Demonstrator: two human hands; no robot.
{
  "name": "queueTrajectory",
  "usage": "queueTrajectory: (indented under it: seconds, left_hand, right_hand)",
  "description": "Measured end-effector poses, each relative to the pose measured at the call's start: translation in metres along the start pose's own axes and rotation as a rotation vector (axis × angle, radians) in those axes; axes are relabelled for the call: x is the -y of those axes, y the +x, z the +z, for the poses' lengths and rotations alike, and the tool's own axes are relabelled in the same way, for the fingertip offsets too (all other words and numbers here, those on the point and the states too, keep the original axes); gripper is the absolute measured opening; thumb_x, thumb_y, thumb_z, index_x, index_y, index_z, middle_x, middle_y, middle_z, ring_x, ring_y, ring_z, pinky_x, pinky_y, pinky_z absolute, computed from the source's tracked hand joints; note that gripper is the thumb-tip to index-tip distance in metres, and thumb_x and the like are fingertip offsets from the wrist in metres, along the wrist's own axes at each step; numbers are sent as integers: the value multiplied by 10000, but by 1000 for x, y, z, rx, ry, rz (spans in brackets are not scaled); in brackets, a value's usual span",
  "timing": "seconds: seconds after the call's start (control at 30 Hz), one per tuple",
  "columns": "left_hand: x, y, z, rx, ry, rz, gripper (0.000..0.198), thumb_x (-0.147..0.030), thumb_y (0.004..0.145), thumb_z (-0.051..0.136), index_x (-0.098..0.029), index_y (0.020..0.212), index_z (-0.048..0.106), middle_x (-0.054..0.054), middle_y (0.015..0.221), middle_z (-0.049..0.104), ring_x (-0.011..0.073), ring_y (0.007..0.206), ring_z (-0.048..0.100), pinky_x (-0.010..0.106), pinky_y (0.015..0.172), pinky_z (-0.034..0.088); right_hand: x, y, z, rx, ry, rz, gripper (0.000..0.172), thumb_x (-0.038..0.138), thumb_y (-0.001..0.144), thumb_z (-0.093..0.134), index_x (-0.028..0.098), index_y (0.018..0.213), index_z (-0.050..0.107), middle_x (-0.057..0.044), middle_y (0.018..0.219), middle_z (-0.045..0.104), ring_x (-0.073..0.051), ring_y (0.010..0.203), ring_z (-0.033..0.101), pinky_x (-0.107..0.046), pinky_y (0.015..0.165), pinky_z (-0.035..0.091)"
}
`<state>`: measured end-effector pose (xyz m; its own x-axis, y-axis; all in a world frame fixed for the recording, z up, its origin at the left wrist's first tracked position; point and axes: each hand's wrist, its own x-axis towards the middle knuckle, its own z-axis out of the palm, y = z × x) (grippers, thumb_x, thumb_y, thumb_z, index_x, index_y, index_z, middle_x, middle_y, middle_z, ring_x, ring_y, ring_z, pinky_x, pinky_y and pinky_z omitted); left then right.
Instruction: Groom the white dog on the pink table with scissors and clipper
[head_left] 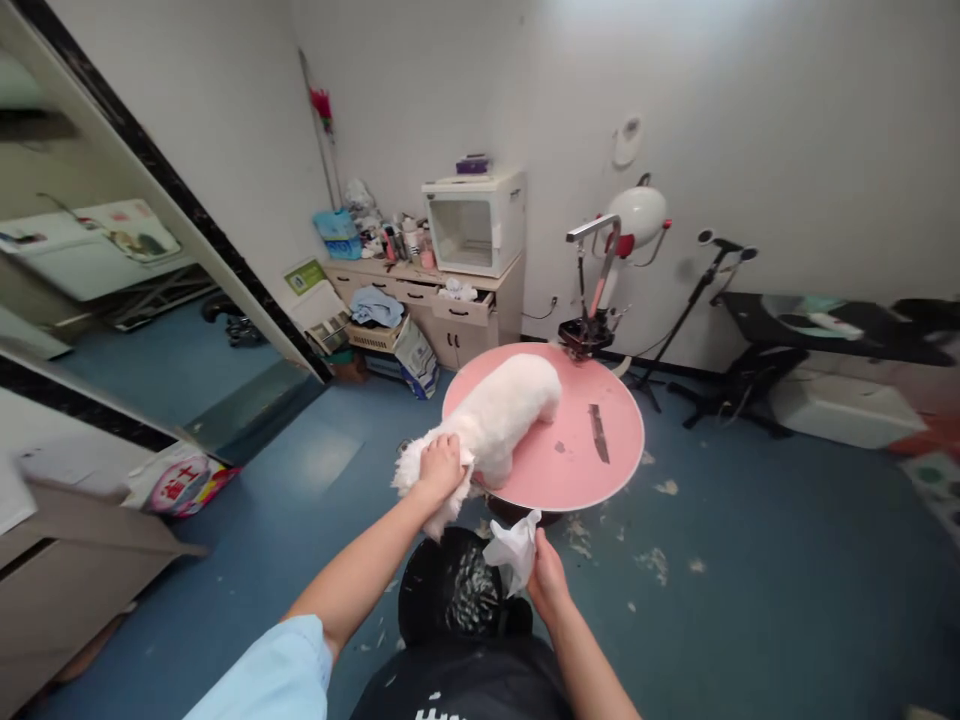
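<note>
A white, fluffy dog stands on a round pink grooming table, its head hanging over the near left edge. My left hand is closed on the back of the dog's head, by the ear; the fingertips are partly lost in the fur. My right hand is closed on a crumpled white tissue, held in front of the table's near edge and apart from the dog. On the tabletop, right of the dog, lies a flat grey comb.
Below my hands is a black stool. A clamp-like arm rises at the table's far edge. Behind stand a drawer cabinet with a white box-shaped machine and a white dryer. White fur tufts litter the blue floor.
</note>
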<state>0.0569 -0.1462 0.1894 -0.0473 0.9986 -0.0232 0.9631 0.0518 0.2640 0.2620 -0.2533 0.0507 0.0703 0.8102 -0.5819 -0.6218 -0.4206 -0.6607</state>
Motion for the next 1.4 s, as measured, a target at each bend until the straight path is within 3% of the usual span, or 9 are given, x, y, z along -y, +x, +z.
queueTrajectory:
  seconds: [0.23,0.4,0.5,0.6,0.77,0.9,1.03,1.27,1.4]
  left_hand:
    - [40,7,12,40,-217,47,139,-235,874,577,-164,884,696,126,1038,641,258,978,596,335,894,431]
    - [58,19,11,13,-390,-15,308,-328,908,543,-170,681,678,91,826,657,218,831,594,291,777,425]
    - [71,27,11,81,-511,-57,294,-366,867,569,-161,705,703,60,740,671,198,746,595,263,669,391]
    - [84,33,13,191,-655,-88,271,-358,804,579,-143,687,696,24,635,636,172,648,570,242,589,352]
    - [94,38,16,385,-912,-156,236,-320,746,553,-134,651,665,12,594,618,145,577,538,226,550,364]
    - [96,33,22,307,-936,-132,273,-364,767,564,-132,695,688,36,660,665,164,637,564,232,584,393]
    - [95,24,30,150,-903,-34,268,-360,816,551,-144,769,702,49,735,683,170,701,574,239,649,403]
    - [83,13,45,38,-693,37,343,-313,837,541,-181,521,509,-3,583,468,146,649,461,256,650,339]
    - [79,8,52,82,-756,33,302,-296,832,545,-169,562,586,4,619,509,147,663,487,257,652,356]
  right_hand:
    - [13,42,81,258,-214,29,423,427,579,812,129,866,723,-64,798,753,-215,714,675,-298,695,504]
    - [21,46,152,270,-466,-292,387,451,720,709,126,929,726,-53,842,737,-202,765,635,-277,707,472]
    - [16,55,177,264,-610,-382,311,429,723,703,126,792,723,-13,691,682,-162,655,573,-243,614,424]
    - [5,64,182,187,-616,-342,320,436,732,656,127,651,673,14,552,593,-123,537,479,-226,520,363]
    - [7,49,178,28,-605,-402,361,469,800,582,133,696,663,3,594,580,-135,582,486,-237,553,401]
    - [2,19,192,39,-788,-741,294,393,894,536,173,796,705,-52,861,627,-187,837,572,-304,814,464]
    - [-23,6,199,95,-1012,-804,274,272,928,459,197,928,722,-75,934,607,-206,926,577,-331,880,464]
    - [-27,14,178,86,-1476,-550,168,195,777,585,183,902,695,-107,833,669,-229,751,600,-339,721,449]
    - [-22,23,175,184,-1009,-238,89,224,703,639,204,790,635,-9,566,588,-137,505,502,-260,534,391]
